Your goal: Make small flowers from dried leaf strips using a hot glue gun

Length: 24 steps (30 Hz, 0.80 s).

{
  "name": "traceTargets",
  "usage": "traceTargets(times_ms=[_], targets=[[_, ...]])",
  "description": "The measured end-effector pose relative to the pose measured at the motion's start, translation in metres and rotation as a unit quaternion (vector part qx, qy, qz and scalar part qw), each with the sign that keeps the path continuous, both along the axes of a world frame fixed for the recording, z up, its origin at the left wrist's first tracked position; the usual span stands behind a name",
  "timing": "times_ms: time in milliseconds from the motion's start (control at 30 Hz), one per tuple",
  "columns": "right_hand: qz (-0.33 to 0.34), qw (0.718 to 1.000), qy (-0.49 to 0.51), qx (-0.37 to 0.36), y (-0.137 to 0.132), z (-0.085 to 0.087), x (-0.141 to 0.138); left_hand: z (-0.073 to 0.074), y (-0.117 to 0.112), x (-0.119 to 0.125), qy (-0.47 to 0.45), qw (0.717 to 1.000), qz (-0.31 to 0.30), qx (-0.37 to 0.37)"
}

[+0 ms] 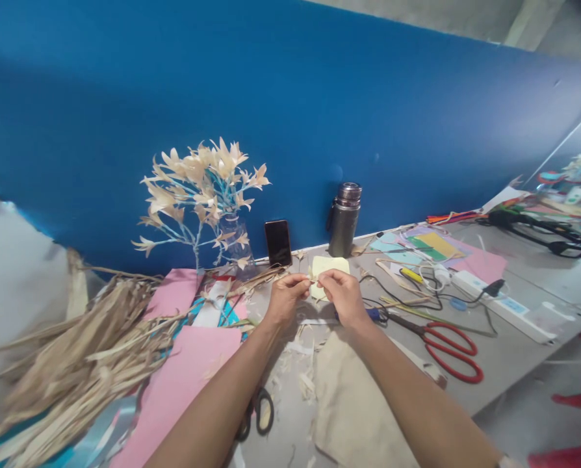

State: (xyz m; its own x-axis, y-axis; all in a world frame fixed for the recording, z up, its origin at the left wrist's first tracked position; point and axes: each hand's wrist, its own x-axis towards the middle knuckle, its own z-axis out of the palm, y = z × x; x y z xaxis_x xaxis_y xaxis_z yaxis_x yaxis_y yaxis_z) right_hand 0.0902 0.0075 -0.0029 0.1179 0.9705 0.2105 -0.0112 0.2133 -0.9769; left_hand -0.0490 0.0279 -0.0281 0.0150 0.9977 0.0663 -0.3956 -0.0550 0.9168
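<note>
At the centre of the frame, I see left hand (289, 294) and right hand (343, 291) pinching a small piece (312, 282), too tiny to identify, beside the yellow paper (330, 263). I think a light pinch and steady wrists serve best.

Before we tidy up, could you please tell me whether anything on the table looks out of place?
Pale scraps lie strewn on the table between the forearms, looking like stray litter; otherwise, I see nothing clearly spilled or broken.
</note>
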Motion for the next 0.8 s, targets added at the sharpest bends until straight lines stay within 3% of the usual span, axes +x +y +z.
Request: traceTargets(times_ms=[233, 467, 633, 800], targets=[[0.014, 0.988, 0.141, -0.062, 0.001, -0.002, -0.008, 0.004, -0.004, 0.006, -0.075, 0.996, -0.035, -0.025], [0.044, 0.984, 0.165, -0.055, 0.005, 0.000, -0.002, 0.001, -0.004, 0.005, -0.066, 0.997, -0.037, -0.005], [0.078, 0.992, 0.101, -0.009, 0.004, -0.004, 0.002, 0.001, -0.004, 0.003, -0.053, 0.998, -0.032, -0.001], [0.063, 0.997, -0.022, 0.042, -0.003, 0.000, 0.002, 0.001, -0.004, 0.001, -0.019, 0.999, -0.031, 0.016]])
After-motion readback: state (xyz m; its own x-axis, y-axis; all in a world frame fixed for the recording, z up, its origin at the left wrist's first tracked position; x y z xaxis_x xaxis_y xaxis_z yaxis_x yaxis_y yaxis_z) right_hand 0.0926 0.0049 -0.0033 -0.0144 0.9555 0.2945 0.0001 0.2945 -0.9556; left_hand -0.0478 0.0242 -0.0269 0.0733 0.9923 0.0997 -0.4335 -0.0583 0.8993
